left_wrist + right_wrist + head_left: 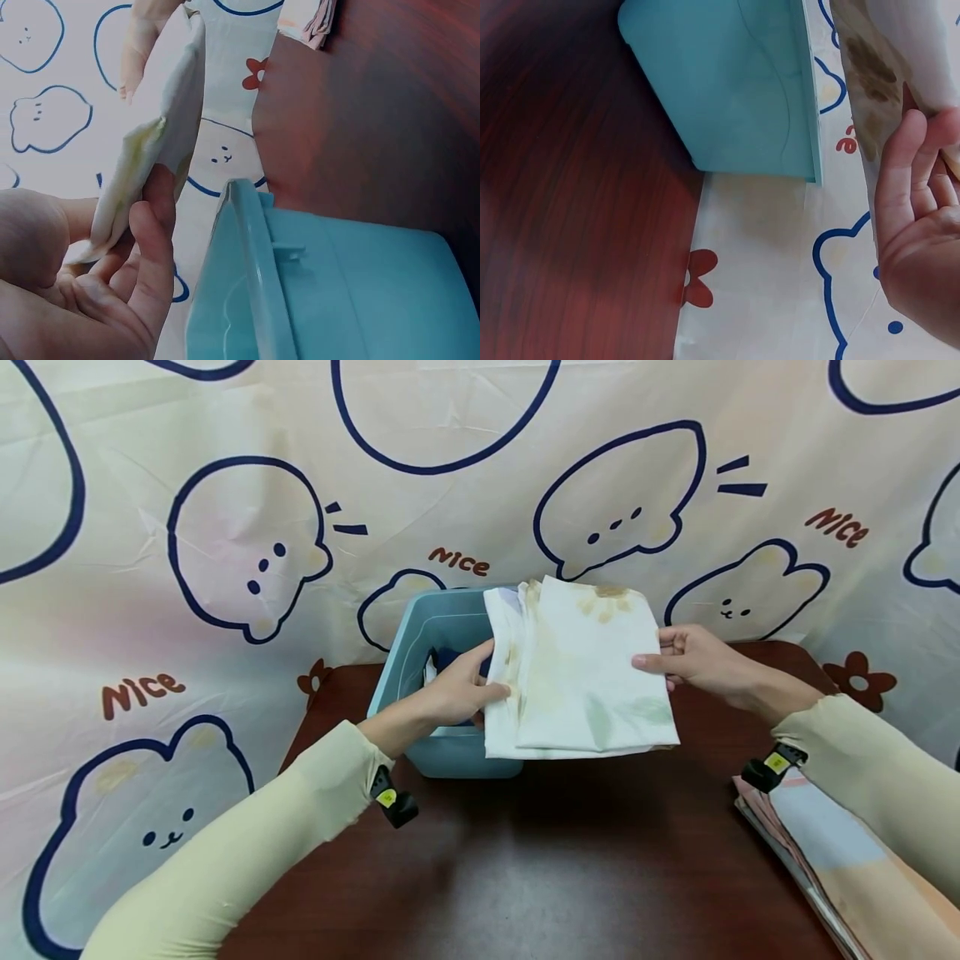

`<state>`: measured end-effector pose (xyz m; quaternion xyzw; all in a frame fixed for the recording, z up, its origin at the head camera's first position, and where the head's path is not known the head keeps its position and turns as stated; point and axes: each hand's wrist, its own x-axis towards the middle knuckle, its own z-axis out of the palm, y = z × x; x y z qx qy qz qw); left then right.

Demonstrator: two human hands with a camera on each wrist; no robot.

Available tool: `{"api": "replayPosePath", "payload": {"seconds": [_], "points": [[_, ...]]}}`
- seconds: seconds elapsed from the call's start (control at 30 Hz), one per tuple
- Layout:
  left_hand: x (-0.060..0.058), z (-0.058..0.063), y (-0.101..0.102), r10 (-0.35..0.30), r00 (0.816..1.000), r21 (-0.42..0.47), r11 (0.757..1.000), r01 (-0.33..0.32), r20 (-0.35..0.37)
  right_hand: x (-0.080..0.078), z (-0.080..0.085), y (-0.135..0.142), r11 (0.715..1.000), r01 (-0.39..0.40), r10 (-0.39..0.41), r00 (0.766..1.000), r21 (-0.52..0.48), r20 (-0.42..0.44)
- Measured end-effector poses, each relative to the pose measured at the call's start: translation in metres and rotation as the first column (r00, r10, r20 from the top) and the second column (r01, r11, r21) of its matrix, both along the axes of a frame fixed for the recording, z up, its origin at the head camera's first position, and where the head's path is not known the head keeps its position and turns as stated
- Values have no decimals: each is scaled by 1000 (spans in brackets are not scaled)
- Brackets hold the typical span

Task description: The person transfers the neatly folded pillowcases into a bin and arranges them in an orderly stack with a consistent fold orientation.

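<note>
A folded white cloth (585, 672) with pale flower and leaf prints is held up in both hands, partly over a blue plastic bin (442, 752). My left hand (457, 689) grips its left edge, thumb in front and fingers behind. At the opposite edge my right hand (690, 660) pinches it between thumb and fingers. From the left wrist view the cloth (161, 112) appears edge-on as a thick folded stack above the bin's rim (251, 262). Dark blue contents (447, 662) show inside the bin; the cloth hides the rest.
On the brown wooden table (525, 877), another folded cloth stack (840, 852) in pink, blue and peach lies at the right front, beneath the right forearm. A curtain (450, 518) printed with cartoon outlines hangs behind the table and bin.
</note>
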<state>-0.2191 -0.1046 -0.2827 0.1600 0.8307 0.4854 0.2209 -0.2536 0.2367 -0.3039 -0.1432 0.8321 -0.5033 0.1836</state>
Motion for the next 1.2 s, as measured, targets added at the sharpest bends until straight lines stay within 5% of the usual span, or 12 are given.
{"api": "replayPosePath", "payload": {"seconds": [1.2], "points": [[-8, 9, -46, -62, 996, -58, 997, 59, -63, -2, 2, -45, 998, -4, 2, 1000, -60, -30]]}}
